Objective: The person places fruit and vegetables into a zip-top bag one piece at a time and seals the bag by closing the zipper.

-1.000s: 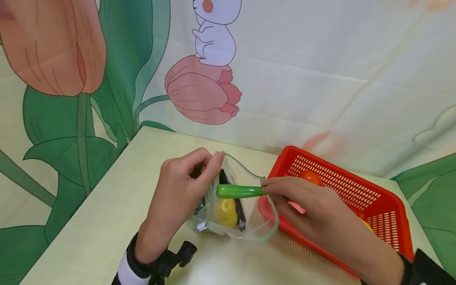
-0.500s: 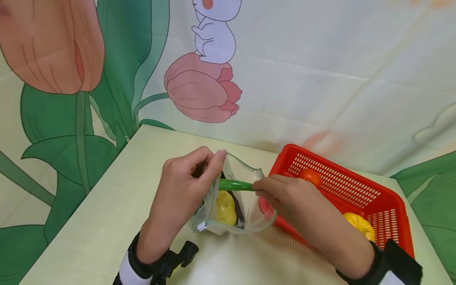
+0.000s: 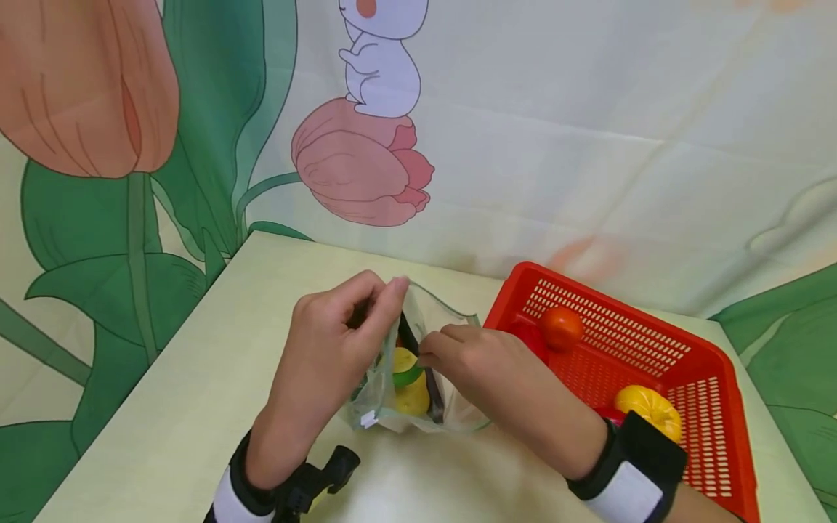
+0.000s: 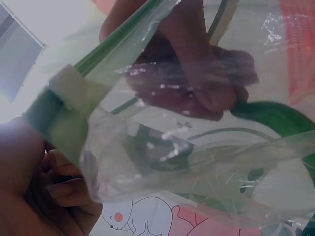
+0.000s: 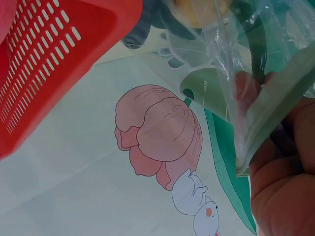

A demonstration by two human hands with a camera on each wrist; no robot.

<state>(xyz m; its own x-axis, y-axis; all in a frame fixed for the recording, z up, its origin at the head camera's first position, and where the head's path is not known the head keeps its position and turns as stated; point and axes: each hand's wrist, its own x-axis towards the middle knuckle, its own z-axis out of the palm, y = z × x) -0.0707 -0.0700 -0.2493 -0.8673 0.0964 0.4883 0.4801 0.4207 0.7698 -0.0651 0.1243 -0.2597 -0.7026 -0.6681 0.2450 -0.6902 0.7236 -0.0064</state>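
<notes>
Hands (image 3: 333, 345) partly hide green pepper (image 3: 407, 376), bag (image 3: 382, 392).

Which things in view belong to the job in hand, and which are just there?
Job: clear green-edged plastic bag in left grip; slender glossy green pepper in right grip; rounded yellow fruit, bagged; probably red perforated plastic basket, round orange-red tomato.

Just there: pale tabletop; tulip-printed backdrop.

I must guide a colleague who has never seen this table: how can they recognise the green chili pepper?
Left of the red basket is a clear bag, its rim held by the left hand. At its mouth, the right hand pinches the green chili pepper. It is slender, curved and green, unlike the rounded yellow fruit and long dark vegetable nearby.
</notes>
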